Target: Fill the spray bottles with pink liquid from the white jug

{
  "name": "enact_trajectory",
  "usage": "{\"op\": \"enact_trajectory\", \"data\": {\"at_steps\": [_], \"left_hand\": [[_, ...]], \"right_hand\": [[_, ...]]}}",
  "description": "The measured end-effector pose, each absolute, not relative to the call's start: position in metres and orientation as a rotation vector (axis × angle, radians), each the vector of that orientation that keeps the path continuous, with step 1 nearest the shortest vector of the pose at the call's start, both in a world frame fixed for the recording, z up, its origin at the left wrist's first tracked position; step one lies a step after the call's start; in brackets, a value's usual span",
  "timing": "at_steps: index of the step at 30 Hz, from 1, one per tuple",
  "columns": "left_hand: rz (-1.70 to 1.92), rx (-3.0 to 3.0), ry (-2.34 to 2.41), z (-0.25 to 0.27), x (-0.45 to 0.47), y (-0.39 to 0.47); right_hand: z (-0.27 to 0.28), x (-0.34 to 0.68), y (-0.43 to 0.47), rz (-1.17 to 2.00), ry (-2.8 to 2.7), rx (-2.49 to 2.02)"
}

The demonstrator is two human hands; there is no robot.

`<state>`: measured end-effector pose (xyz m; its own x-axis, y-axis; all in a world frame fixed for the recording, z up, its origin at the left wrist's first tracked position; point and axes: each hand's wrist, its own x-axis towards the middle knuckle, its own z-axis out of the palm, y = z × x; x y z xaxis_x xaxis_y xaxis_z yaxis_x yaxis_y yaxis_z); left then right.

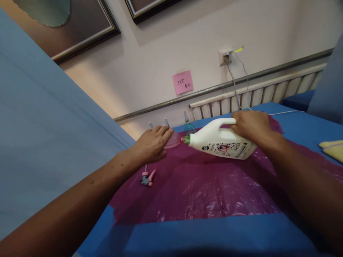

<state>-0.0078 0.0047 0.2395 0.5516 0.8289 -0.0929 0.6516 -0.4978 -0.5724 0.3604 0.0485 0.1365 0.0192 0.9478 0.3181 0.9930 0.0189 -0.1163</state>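
My right hand (250, 125) is closed round the handle of a white detergent jug (211, 141), which lies tipped on its side with its mouth to the left. The jug's green spout (187, 139) meets the neck of a clear pink bottle (173, 140), also tilted over. My left hand (154, 144) is wrapped about this bottle's body and hides part of it. Below that hand a grey and pink spray trigger head (145, 179) lies loose. A teal spray bottle (189, 128) stands just behind the two mouths.
Crumpled magenta plastic sheeting (198, 192) covers part of a blue surface (203, 235). Nozzle tops (166, 122) show behind my left hand. A blue curtain (48, 125) hangs at left. Behind are a radiator (257, 92) and a plugged-in cable (245, 71). Yellow cloth (333, 150) lies right.
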Motion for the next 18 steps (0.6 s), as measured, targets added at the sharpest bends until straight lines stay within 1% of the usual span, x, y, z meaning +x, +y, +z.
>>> {"op": "enact_trajectory", "data": {"at_steps": [18], "left_hand": [[0.527, -2.249, -1.11, 0.2396, -0.0098, 0.0075]], "right_hand": [[0.1344, 0.3616, 0.05, -0.182, -1.963, -2.01]]}}
